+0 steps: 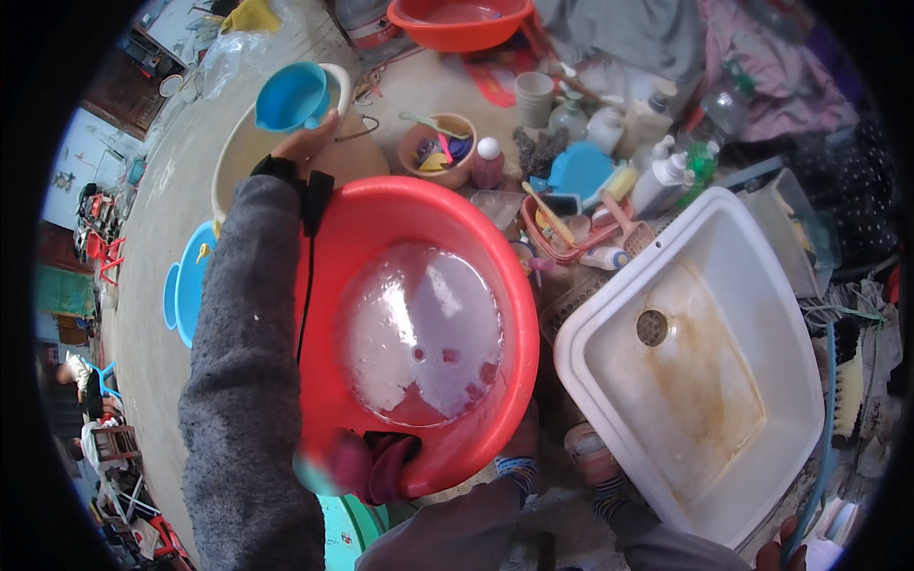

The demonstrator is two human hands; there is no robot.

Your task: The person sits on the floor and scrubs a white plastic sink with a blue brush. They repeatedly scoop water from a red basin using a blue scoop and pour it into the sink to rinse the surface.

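My left arm, in a dark grey fuzzy sleeve, reaches forward past the red basin. My left hand point(307, 145) is closed round the handle of a blue water dipper point(290, 97), held above the cream tub point(231, 152). Whitish, foamy water point(424, 333) covers the bottom of the red basin point(511, 285). A maroon cloth point(388, 466) hangs over the basin's near rim. At the lower right edge, my right hand point(783, 547), only partly in view, has its fingers round a blue-grey hose point(826, 409). The hose runs beside a white sink point(595, 381) with brownish stains.
Several bottles point(657, 181), a small bowl of pegs point(438, 152) and a pink basket point(562, 243) crowd the floor beyond the basin. Another red basin point(457, 29) stands farther off. A blue basin point(195, 285) is at the left, a green one point(352, 523) near my legs.
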